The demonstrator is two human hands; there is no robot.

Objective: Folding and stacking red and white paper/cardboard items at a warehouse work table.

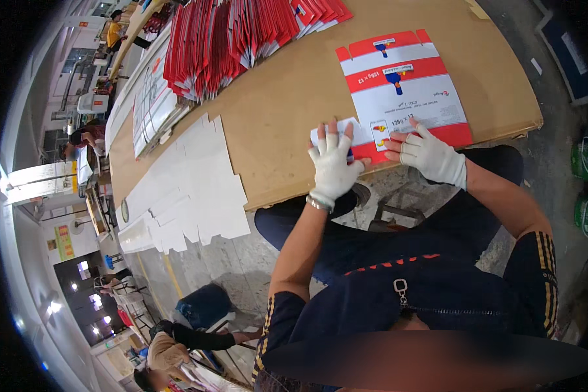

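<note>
A flat printed carton blank point(431, 88), red and white with blue pictures, lies near the front edge of the cardboard-topped table point(274, 124). My left hand point(333, 166), in a white fingerless glove, rests flat with spread fingers on the blank's lower left panel. My right hand point(431, 155), gloved the same way, lies on its lower edge with the fingers stretched out. Neither hand grips anything. Parts of the panels beneath the fingers and palms are hidden.
Many folded red cartons point(232, 42) stand packed in a row at the far left. Flat white blanks point(189, 189) overlap on the table's left side. A dark stool point(398, 209) is under the table edge. Other people point(170, 359) work off to the left.
</note>
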